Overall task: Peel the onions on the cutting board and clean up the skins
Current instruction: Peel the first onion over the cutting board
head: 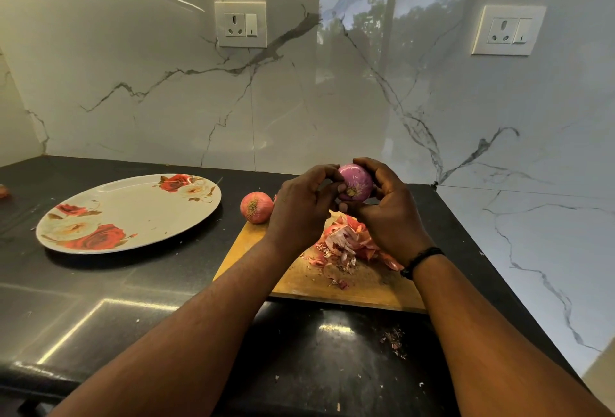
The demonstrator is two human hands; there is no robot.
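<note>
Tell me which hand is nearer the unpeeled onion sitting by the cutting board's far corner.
Left. The left hand is just right of that unpeeled onion, nearly touching it; the right hand is farther right, beyond the peeled onion both hands hold.

The left hand (301,208) hides part of the cutting board (366,287); an orange object (3,191) is cropped left.

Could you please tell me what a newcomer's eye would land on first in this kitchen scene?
Both hands, left hand and right hand, hold a glossy purple peeled onion above the wooden cutting board, over a heap of pink papery skins. A large rose-patterned oval plate lies left on the black counter.
</note>
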